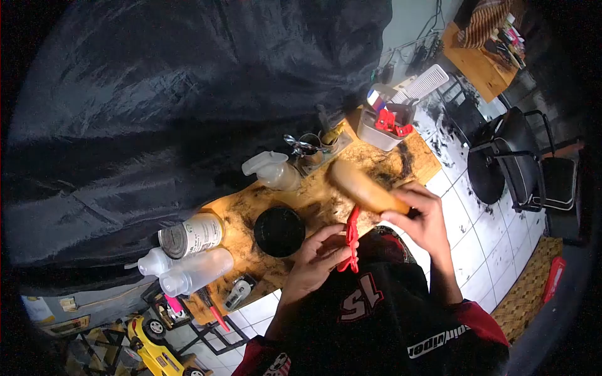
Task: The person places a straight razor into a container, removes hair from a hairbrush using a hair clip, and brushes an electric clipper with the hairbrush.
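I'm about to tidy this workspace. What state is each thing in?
Red clip: held in left hand; open or shut unclear
Tan tool: held in right hand, blurred
Table: littered with dark bits
Floor: littered likewise
Tub: uncovered, holding red pieces
Black chair: unoccupied

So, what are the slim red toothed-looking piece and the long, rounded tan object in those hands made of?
Red piece, left hand: probably moulded plastic, slightly glossy, from its even, bright colour. Tan object, right hand: perhaps varnished wood, from its warm tone and soft sheen; blur leaves plastic possible.
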`<action>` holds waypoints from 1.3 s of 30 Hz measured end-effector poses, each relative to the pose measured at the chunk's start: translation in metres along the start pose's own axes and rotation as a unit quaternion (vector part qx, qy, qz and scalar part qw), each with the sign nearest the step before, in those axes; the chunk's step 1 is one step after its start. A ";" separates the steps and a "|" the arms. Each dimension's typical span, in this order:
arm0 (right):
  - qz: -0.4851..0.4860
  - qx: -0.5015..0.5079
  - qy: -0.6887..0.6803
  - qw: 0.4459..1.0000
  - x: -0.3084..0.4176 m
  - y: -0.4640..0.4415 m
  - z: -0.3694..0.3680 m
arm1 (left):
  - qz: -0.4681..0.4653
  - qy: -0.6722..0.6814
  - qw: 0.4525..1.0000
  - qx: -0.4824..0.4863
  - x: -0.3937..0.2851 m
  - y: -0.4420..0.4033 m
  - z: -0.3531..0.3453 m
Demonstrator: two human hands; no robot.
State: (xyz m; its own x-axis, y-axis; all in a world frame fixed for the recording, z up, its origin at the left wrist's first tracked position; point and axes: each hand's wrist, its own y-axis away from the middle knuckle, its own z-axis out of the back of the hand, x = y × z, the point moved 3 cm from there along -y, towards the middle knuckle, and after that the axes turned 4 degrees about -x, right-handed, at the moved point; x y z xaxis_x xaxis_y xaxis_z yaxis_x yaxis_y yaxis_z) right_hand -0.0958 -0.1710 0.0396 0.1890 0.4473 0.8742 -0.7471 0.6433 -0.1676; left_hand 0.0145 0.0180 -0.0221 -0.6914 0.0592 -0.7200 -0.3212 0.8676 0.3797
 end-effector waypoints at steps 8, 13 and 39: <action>0.075 0.202 -0.112 0.970 0.014 0.010 -0.001 | -0.003 0.114 0.990 -0.080 0.004 -0.011 0.003; 0.090 0.172 -0.068 0.979 0.008 0.009 -0.011 | -0.208 0.011 0.977 -0.048 0.006 -0.003 0.007; 0.023 -0.037 0.009 0.999 -0.004 0.004 0.008 | 0.025 0.065 0.998 0.010 0.005 -0.004 -0.010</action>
State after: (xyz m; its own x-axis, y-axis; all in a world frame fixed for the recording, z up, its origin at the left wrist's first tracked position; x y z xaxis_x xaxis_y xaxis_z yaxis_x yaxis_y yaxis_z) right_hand -0.1046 -0.1750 0.0384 0.1672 0.4882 0.8566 -0.7067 0.6651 -0.2412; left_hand 0.0062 0.0105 -0.0214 -0.7845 0.0398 -0.6189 -0.2719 0.8749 0.4009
